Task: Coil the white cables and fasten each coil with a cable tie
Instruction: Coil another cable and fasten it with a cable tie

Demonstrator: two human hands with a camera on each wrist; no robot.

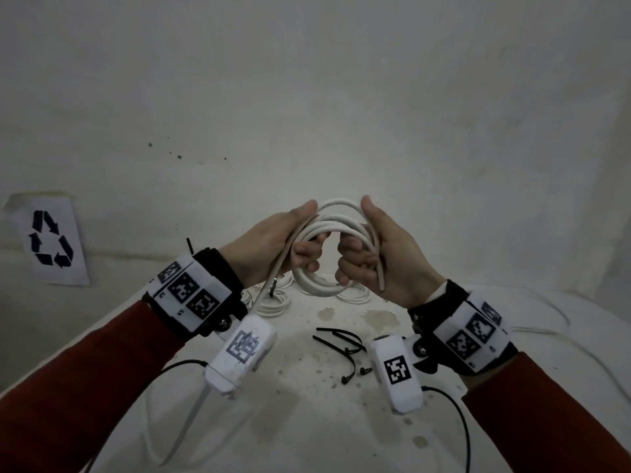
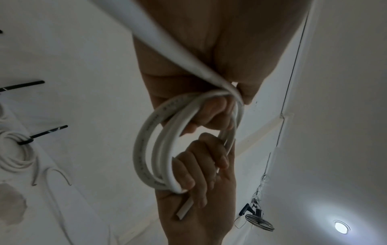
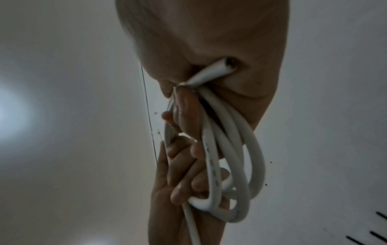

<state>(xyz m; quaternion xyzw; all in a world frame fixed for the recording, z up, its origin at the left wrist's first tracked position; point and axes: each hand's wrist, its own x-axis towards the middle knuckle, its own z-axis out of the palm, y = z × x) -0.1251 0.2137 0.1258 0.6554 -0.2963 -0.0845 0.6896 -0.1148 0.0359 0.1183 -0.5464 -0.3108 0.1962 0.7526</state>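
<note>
In the centre of the head view both hands hold one white cable (image 1: pixel 336 230), smooth and round, wound in several loops above the worktop (image 1: pixel 307 421). The left hand (image 1: pixel 273 249) has its fingers (image 1: pixel 309 252) curled round the left side of the coil; the right hand (image 1: pixel 382 254) curls round the right side, and a cut end sticks out below it. Finished coils (image 1: pixel 273 303) (one already bound with a black tie) lie behind on the stained white worktop. Thin black cable ties (image 1: pixel 341 339), curved, lie loose in the lower centre. A paper with a recycling sign (image 1: pixel 51 240) hangs at the left.
</note>
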